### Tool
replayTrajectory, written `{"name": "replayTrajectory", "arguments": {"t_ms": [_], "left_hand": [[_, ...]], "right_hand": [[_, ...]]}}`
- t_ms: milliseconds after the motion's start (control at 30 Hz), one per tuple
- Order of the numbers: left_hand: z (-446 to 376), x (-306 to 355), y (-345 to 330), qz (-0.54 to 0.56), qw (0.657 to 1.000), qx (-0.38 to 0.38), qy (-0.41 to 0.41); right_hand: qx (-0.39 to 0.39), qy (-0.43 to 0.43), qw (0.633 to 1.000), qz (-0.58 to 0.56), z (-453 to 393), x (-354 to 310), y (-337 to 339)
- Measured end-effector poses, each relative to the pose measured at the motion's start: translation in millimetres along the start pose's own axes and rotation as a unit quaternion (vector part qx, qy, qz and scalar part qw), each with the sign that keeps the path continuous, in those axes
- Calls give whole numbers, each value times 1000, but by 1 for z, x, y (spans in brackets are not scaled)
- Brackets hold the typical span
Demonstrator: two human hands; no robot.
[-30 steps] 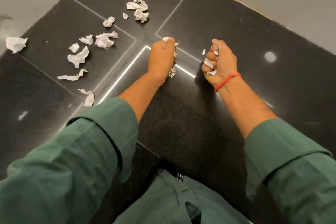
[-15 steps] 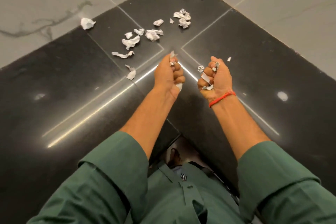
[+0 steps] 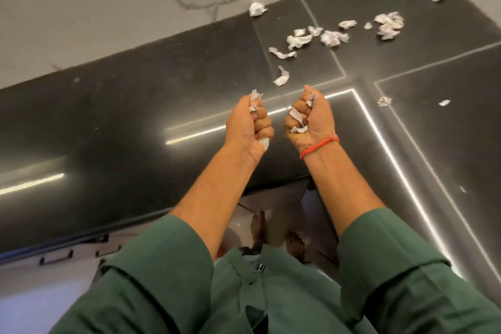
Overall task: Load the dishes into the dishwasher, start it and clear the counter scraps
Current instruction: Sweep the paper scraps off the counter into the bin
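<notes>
both fists full of paper scraps over the black counter

the left hand (image 3: 249, 127) is curled tight round crumpled white paper scraps (image 3: 255, 97), with bits poking out above the thumb and below the little finger. the right hand (image 3: 311, 122) is closed the same way on its own wad, torn edges showing between the fingers; a red thread bracelet (image 3: 320, 146) sits on that wrist. both fists hang side by side, close but apart, above the counter's front edge.

compared with half a second ago the hands are nearer the front edge and the loose scraps now lie farther off toward the far right corner.

those loose scraps (image 3: 332, 37) are wrinkled white pieces strewn on the glossy black stone counter (image 3: 135, 106), which has thin inlaid seams and bright strip reflections. two small bits (image 3: 384, 101) lie right of the right hand. rolled green sleeves (image 3: 162, 266) cover the forearms.
</notes>
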State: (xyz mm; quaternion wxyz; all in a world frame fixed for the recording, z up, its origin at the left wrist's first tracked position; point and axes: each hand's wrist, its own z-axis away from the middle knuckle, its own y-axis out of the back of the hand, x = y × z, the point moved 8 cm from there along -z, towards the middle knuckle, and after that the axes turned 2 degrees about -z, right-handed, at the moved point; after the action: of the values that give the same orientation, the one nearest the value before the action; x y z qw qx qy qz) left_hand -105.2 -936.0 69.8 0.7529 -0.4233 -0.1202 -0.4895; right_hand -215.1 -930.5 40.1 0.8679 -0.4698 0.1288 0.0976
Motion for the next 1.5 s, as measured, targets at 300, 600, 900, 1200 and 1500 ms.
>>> {"name": "replayTrajectory", "arguments": {"t_ms": [300,600,900,1200,1500], "left_hand": [[85,52,149,122,980,116,-109],[176,60,316,244,937,181,-171],[223,12,488,371,892,227,-122],[203,-92,606,486,811,313,-86],[85,-224,690,436,810,390,42]], "right_hand": [[-67,-178,978,88,31,159,-43],[-89,-288,929,217,100,334,-55],[-27,-323,887,329,158,470,9],[36,-403,770,493,141,569,130],[5,-368,570,734,40,649,259]]}}
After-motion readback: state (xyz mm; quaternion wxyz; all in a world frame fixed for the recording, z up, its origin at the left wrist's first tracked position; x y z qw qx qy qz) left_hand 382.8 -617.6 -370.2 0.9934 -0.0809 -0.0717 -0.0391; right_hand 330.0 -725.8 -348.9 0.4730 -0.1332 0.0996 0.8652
